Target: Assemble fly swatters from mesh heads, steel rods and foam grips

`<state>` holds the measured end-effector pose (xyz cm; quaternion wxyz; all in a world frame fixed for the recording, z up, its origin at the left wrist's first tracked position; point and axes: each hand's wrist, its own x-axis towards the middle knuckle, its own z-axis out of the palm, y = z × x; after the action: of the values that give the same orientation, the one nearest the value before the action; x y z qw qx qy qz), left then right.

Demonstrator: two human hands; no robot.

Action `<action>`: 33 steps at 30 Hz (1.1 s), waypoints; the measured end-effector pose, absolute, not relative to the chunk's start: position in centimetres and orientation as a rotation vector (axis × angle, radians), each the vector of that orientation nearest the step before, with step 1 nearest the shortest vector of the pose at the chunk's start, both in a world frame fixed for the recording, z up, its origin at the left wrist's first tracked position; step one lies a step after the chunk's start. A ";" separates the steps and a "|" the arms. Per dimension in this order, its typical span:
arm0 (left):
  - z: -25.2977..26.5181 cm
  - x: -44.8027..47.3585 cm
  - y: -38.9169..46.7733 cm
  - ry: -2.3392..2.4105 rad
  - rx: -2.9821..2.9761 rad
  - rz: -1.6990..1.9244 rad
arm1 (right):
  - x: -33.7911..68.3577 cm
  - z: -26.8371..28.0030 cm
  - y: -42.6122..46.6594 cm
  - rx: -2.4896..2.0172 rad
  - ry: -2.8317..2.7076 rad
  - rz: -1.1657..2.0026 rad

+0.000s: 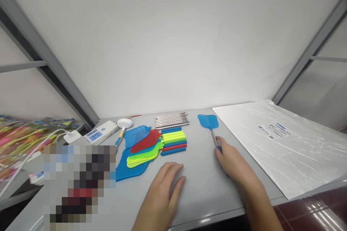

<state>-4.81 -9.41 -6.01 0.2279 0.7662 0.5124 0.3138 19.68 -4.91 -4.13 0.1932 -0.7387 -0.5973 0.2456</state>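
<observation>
My right hand (230, 157) is closed around the shaft and blue grip of a fly swatter (208, 121), its blue head pointing toward the wall. Close to the table's front, my left hand (165, 189) holds nothing; its thumb stands apart from the fingers. Beyond it lie loose swatter heads in an overlapping fan: a blue mesh one (137, 135), a red one (145, 142), a yellow-green one (146, 154) and other blue ones. Beside them is a row of coloured grip tubes (174, 141), blue, yellow, green and red. Several shiny metal rods (172, 120) lie behind the tubes.
A large white plastic-wrapped package (306, 151) with a label covers the table's right side. On the left are a power strip (100, 133), a white round-headed object with a striped handle (124, 123), cables and bags of colourful items (24, 140). A blurred patch hides the front left.
</observation>
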 end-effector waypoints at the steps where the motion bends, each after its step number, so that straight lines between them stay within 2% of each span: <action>1: -6.0 -5.9 -9.4 1.463 2.082 0.887 | 19.8 -4.2 -4.6 -2.096 -1.706 0.645; 6: -6.1 -9.1 -9.5 1.693 1.977 0.949 | 20.7 -5.0 -3.6 -2.201 -1.833 0.400; 14: -6.9 -7.5 -10.0 1.748 2.116 0.843 | 19.7 -4.2 -4.3 -2.246 -1.929 0.022; 17: -6.9 -6.4 -9.9 1.802 2.196 0.764 | 18.5 -2.3 -3.5 -2.086 -2.084 0.016; 23: -6.6 -5.1 -9.7 1.809 2.283 0.618 | 15.4 0.6 1.8 -1.710 -2.554 0.226; 28: -6.6 -5.4 -10.0 1.790 2.238 0.778 | 14.3 -0.1 7.1 -1.617 -2.670 0.095; 33: -6.9 -4.9 -9.8 1.795 2.271 0.711 | 15.1 -1.9 10.0 -1.552 -2.696 0.110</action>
<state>-4.94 -9.78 -6.86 0.0803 0.7595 0.6001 0.2378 15.08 10.03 -1.94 0.0146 -0.4986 -0.8660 0.0353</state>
